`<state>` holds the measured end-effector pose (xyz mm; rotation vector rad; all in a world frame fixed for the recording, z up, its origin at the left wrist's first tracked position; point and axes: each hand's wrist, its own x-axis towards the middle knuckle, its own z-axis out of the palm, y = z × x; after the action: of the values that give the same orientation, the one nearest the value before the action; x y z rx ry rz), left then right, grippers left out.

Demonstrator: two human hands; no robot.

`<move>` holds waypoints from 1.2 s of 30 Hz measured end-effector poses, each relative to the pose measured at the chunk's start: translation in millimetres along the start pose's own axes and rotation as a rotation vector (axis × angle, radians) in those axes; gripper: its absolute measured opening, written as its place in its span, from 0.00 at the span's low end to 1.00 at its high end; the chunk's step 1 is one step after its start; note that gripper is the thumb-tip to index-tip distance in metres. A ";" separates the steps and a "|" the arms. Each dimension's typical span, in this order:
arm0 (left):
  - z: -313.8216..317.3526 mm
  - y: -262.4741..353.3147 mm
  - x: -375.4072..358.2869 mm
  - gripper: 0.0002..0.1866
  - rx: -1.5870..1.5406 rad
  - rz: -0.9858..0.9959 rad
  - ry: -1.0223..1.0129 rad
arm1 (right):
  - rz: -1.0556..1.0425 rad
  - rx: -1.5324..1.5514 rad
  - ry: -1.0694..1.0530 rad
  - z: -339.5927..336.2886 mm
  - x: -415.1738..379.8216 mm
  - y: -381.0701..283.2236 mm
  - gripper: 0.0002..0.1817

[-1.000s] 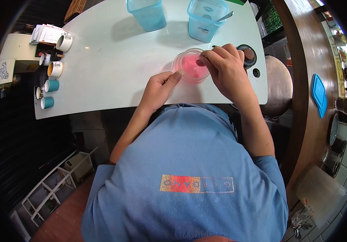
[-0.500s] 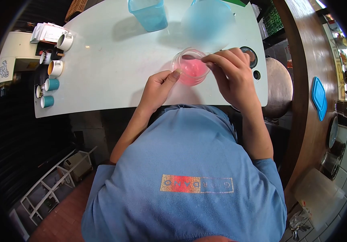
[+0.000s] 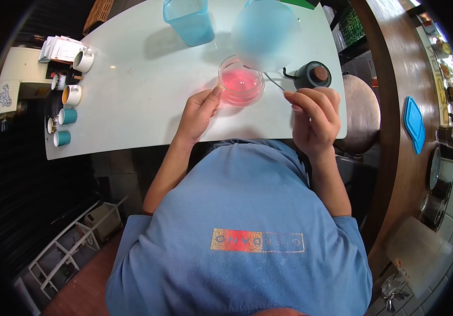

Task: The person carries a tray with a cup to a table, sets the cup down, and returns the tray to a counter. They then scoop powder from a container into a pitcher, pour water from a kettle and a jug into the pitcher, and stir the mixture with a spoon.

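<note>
A clear glass bowl (image 3: 240, 87) with pink liquid is over the white table. My left hand (image 3: 201, 111) grips its left rim between thumb and fingers. To the right of the bowl, my right hand (image 3: 316, 118) pinches the end of a thin metal utensil (image 3: 274, 81), whose far end reaches toward the bowl's upper right rim. That far tip is hard to make out. Just beyond the bowl stands a blue container with a blurred round top (image 3: 266, 34). A dark kettle (image 3: 310, 75) with a brown knob sits behind my right hand.
An open blue plastic container (image 3: 192, 23) stands at the table's far side. Cups (image 3: 72, 95) and stacked papers (image 3: 63, 49) line the left edge of the white table (image 3: 132, 100). On the wooden counter (image 3: 395, 131) at the right lies a blue lid (image 3: 414, 125).
My right hand has drawn back right and down from the bowl, so the metal utensil and the kettle now show. My left hand still holds the bowl.
</note>
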<state>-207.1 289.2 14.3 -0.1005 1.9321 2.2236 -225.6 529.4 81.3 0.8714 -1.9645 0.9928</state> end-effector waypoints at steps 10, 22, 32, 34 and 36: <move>12.1 -1.5 -4.7 0.22 -0.011 0.001 -0.035 | 0.824 0.303 0.902 -42.7 -61.6 15.9 0.13; 16.0 1.2 0.1 0.23 -0.037 -0.011 -0.150 | 1.182 0.022 0.658 -23.7 -142.3 25.3 0.14; 6.1 6.7 -8.9 0.22 0.041 -0.016 -0.154 | 1.217 -0.078 0.632 -15.3 -153.7 33.7 0.14; 3.8 9.3 -9.3 0.22 0.066 -0.012 -0.168 | 1.164 -0.208 0.564 -14.1 -158.1 34.7 0.13; 3.2 12.8 -7.8 0.22 0.087 0.001 -0.187 | 1.295 -0.273 0.526 -12.7 -158.6 34.8 0.12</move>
<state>-201.6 289.9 28.6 0.1175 1.9234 2.0636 -173.5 593.1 -59.3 -0.9089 -1.9855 1.3497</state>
